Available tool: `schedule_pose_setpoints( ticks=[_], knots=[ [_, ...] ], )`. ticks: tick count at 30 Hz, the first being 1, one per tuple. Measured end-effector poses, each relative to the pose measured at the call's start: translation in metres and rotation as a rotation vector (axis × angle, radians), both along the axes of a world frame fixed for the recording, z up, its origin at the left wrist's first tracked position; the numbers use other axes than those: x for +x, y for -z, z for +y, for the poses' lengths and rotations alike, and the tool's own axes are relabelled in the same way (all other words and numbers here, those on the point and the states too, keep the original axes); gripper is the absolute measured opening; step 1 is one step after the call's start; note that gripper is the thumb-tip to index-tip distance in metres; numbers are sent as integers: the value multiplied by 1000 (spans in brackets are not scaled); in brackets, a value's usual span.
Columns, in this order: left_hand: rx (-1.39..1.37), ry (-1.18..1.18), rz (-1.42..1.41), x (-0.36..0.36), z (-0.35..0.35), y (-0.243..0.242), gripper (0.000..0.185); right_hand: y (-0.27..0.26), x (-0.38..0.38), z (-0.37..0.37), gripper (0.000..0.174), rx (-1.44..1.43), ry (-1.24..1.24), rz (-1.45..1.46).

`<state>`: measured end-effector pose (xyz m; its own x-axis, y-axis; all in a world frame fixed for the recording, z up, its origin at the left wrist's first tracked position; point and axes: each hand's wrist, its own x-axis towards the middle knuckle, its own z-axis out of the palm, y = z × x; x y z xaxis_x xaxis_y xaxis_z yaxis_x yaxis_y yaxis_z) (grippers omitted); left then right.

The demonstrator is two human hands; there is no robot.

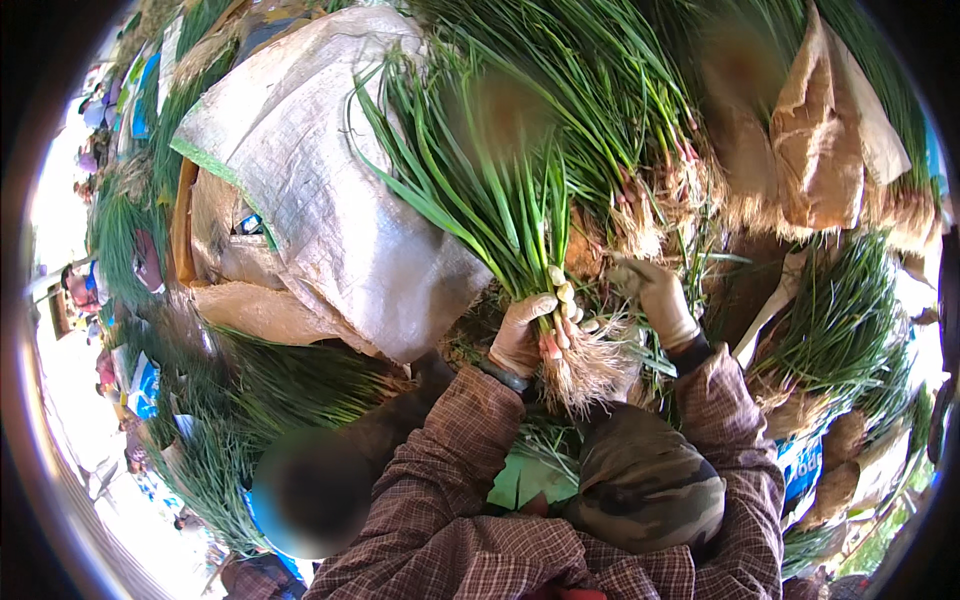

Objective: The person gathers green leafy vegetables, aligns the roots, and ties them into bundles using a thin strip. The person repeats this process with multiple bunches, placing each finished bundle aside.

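Observation:
My left hand point(523, 334), in a pale glove, grips a bunch of green onions point(551, 300) just above its bulbs. The long green leaves lean up and to the left, and the pale, stringy roots hang down to the right. To the right of the bunch is my right hand point(660, 300), also gloved, apart from it, with its fingers pointing up and left; nothing clear shows in it. Beyond my hands lies a pile of more green onions point(600, 97), with reddish stems and roots towards me.
A white woven sack point(322, 172) covers things at left. Brown sacking point(817, 135) lies over onions at upper right. More onions point(840, 322) lie at right and more leaves point(300, 375) at left. Loose leaves litter the ground. Other people are at the far left.

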<state>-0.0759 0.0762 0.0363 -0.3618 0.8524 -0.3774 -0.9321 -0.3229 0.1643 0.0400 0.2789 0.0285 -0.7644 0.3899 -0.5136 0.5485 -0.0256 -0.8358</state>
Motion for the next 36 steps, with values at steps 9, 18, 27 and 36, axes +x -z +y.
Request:
schedule_pose_setpoints(
  ticks=[9, 18, 27, 36],
  knots=[
    [-255, 50, 133, 11, 12, -13, 29, -12, -41, -45, 15, -199, 335, 309],
    [-288, 112, -9, -4, 8, -24, 39, -2, 57, 4, 25, 75, -562, -269],
    [-83, 155, -19, -4, 11, -16, 50, 79, -54, 54, 39, 875, -169, 16],
    [-214, 51, 178, -18, 4, -12, 42, 20, -42, 45, 32, 351, -30, -32]
  ],
)
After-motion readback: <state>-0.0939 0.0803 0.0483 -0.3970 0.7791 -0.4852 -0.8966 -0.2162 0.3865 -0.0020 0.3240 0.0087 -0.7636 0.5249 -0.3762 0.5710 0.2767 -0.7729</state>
